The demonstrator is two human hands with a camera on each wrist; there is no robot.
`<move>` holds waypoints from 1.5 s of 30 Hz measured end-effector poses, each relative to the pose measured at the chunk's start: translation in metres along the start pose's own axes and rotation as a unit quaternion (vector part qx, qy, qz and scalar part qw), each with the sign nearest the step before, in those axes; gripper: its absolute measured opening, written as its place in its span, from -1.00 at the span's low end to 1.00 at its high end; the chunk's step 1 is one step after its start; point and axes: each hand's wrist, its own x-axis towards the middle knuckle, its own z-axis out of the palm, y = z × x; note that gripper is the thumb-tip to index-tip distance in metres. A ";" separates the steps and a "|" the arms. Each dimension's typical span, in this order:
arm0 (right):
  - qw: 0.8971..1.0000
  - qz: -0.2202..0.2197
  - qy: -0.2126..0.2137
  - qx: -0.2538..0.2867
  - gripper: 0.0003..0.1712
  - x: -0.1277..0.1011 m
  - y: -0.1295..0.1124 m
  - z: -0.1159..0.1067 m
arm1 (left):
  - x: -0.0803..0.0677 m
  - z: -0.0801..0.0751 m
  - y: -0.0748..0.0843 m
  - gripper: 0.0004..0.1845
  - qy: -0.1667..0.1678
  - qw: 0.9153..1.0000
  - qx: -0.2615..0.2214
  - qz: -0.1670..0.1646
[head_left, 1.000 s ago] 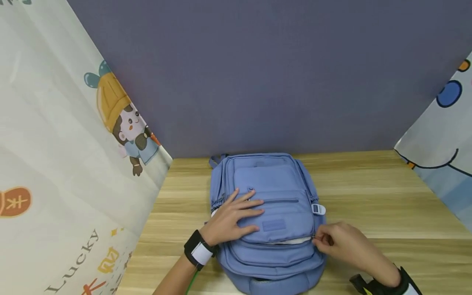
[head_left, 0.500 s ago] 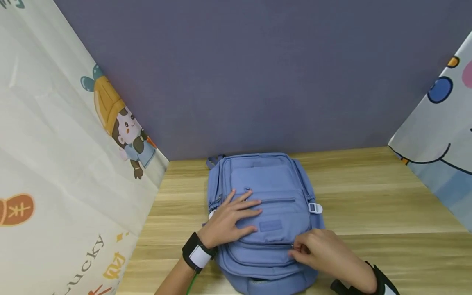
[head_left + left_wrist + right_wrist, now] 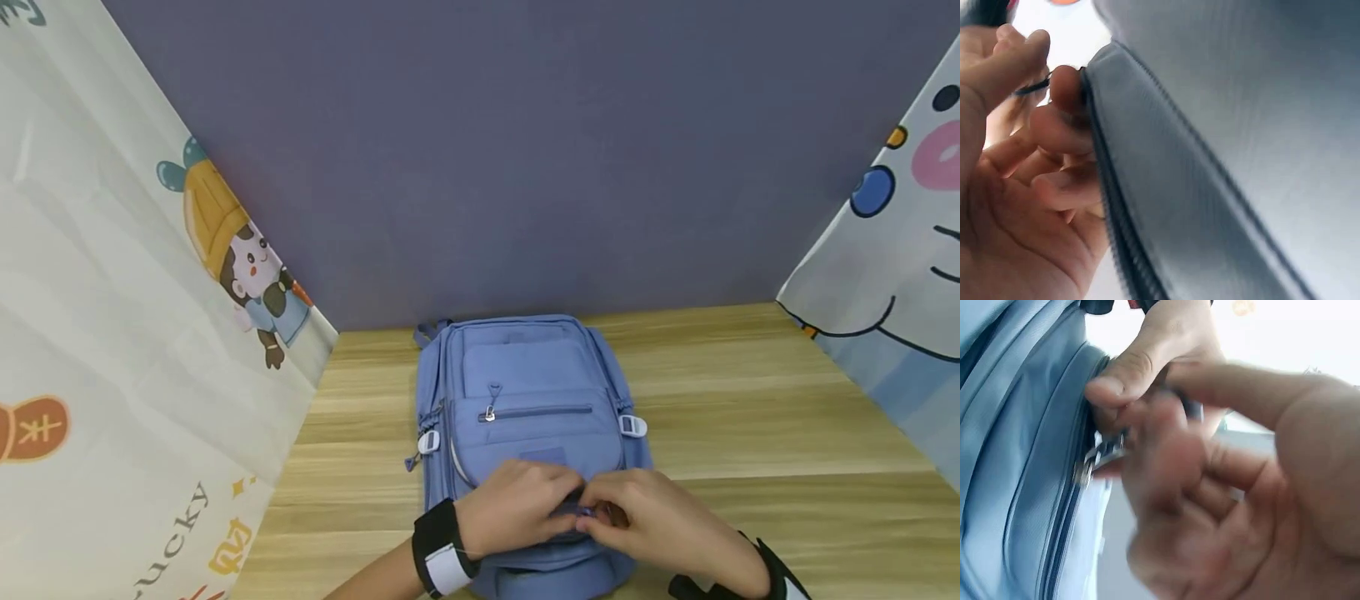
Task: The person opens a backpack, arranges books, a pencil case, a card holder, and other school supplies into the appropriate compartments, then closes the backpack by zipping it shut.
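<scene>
A blue backpack lies on its back, its front pockets facing up. At the lower edge of its front pocket, my left hand grips the fabric beside the zipper, thumb and fingers curled at the seam. My right hand is right next to it, its fingertips nearly meeting the left ones. It pinches the zipper pull, whose metal slider sits on the zipper track in the right wrist view. Both hands cover the middle of this pocket edge in the head view. The right fingers are blurred.
The backpack lies on a wood-grain table against a grey-purple back panel. White printed cloths hang at the left and right. A second zipper pull rests on the upper pocket, with white strap buckles at the bag's sides.
My right hand has moved left along the pocket's lower edge. My left hand has left its flat rest on the pocket and come down to the zipper edge, beside the right hand.
</scene>
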 end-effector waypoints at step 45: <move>0.978 -0.125 0.103 -0.132 -0.65 0.005 0.062 0.013 | -0.070 -0.026 -0.025 -0.85 -0.006 0.970 -0.163 -0.181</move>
